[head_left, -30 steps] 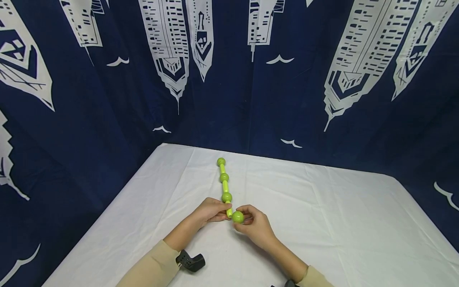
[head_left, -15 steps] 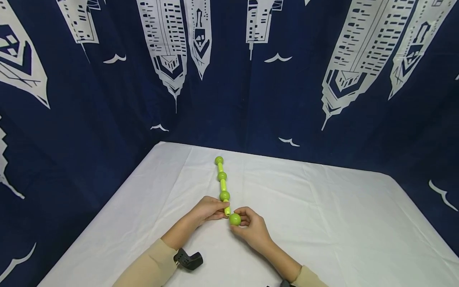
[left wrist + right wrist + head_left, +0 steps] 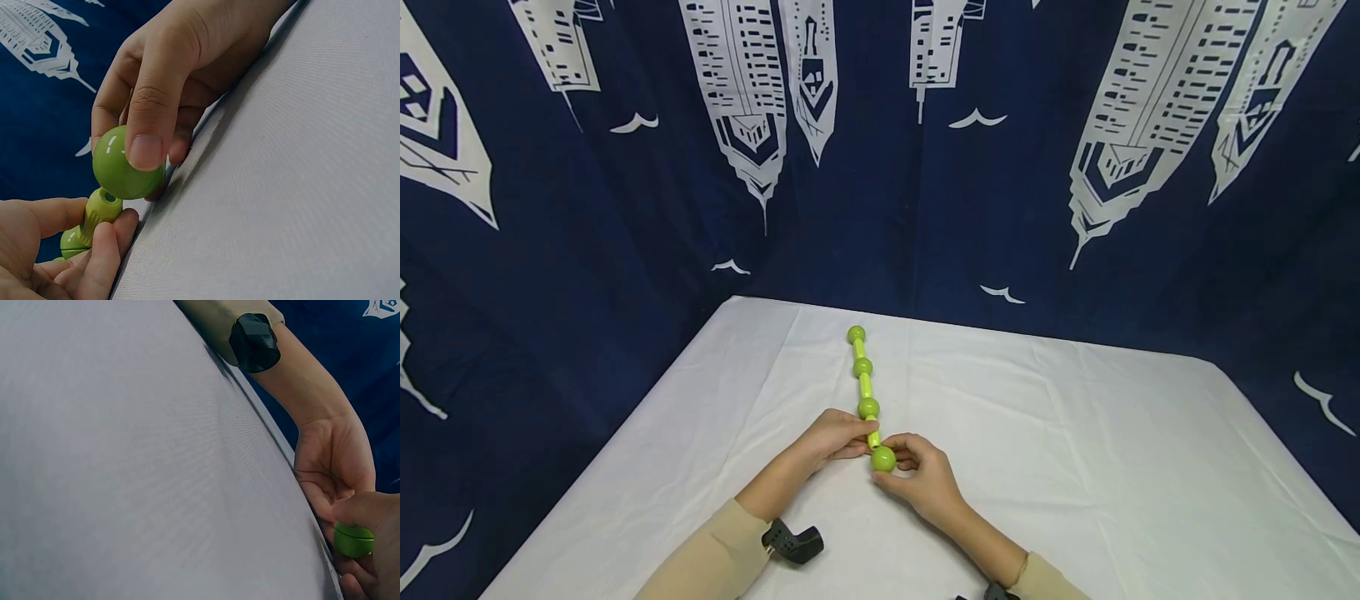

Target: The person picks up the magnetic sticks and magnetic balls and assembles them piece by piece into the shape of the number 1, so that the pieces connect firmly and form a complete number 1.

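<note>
In the head view, a chain of green balls and yellow-green rods [image 3: 865, 386] stretches away from me over the white cloth. My left hand [image 3: 833, 437] pinches its nearest rod [image 3: 873, 437] between thumb and fingers, just below a ball [image 3: 868, 407]. Thumb and fingertips of my right hand [image 3: 929, 482] hold a loose-ended green ball [image 3: 883, 459] right at that rod's near end. The left wrist view shows the rod's end [image 3: 110, 197] with a small hole, close against the ball [image 3: 125, 172]. In the right wrist view my right hand partly hides the ball [image 3: 354, 540].
A white cloth [image 3: 1075, 467] covers the table. Behind it hangs a dark blue curtain [image 3: 880, 217] with white building prints. A black wrist camera [image 3: 793, 543] sits at my left cuff.
My right hand has brought the ball leftward, from beside the rod to its near end. The left hand keeps its pinch on the rod. The head view has shifted slightly.
</note>
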The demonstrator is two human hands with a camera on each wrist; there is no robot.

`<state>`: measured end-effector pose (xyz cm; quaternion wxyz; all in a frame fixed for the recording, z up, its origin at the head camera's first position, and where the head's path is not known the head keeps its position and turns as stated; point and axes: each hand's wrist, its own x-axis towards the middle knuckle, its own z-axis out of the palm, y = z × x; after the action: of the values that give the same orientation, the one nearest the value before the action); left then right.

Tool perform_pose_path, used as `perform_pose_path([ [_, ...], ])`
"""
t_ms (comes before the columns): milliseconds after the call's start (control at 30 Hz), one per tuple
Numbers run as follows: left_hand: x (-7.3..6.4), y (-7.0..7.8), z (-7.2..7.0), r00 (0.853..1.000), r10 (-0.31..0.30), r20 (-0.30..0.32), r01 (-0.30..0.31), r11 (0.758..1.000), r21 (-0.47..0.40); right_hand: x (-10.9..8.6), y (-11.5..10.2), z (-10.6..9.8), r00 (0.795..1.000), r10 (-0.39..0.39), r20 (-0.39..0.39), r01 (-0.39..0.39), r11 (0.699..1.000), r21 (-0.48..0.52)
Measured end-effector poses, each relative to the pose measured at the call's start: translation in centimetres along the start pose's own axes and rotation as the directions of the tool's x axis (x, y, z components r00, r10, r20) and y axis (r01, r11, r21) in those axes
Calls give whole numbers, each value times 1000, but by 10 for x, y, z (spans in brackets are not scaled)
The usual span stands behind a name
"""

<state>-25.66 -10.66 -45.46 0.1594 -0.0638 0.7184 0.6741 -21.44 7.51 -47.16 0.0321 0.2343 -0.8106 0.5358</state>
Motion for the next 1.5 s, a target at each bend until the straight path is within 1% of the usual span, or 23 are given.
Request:
perform_pose_path([
  [233, 0, 0, -1, 1000, -11, -11, 11, 1000, 15, 1, 0, 2, 999, -40, -11, 40, 999, -30],
  [533, 0, -2, -2, 1000, 0, -5, 0, 1000, 16, 1, 3, 4, 1000, -22, -3, 22, 999, -41],
  [667, 1, -2, -1, 1000, 0, -14, 0, 1000, 18, 1, 3, 3, 999, -32, -4, 31, 998, -49],
  [800, 0, -3, 2, 999, 22, -35, -20, 999, 45, 0, 5, 2, 999, -44, -9, 43, 997, -60],
  [933, -2, -5, 6, 996, 67, -56, -60, 991, 117, 0, 6, 1, 999, -46, -19, 45, 997, -68],
  [1000, -3, -6, 6, 993, 98, -61, -87, 982, 169, 0, 7, 1, 999, -44, -19, 42, 997, -61],
  [1100, -5, -6, 6, 987, 149, -56, -130, 956, 262, -1, 6, 1, 999, -53, -10, 52, 996, -67],
  [1267, -9, -4, 6, 970, 240, -30, -209, 895, 395, -1, 6, -1, 998, -70, 4, 70, 991, -113],
  [1400, -10, -4, 6, 962, 271, -21, -229, 850, 474, -2, 7, -1, 998, -60, 8, 60, 989, -137],
  [1467, -11, -6, 5, 961, 275, -16, -232, 839, 493, -3, 8, 0, 999, -49, 12, 50, 990, -135],
  [1500, -11, -6, 5, 962, 272, -16, -229, 838, 495, -4, 8, 1, 999, -43, 17, 45, 990, -133],
])
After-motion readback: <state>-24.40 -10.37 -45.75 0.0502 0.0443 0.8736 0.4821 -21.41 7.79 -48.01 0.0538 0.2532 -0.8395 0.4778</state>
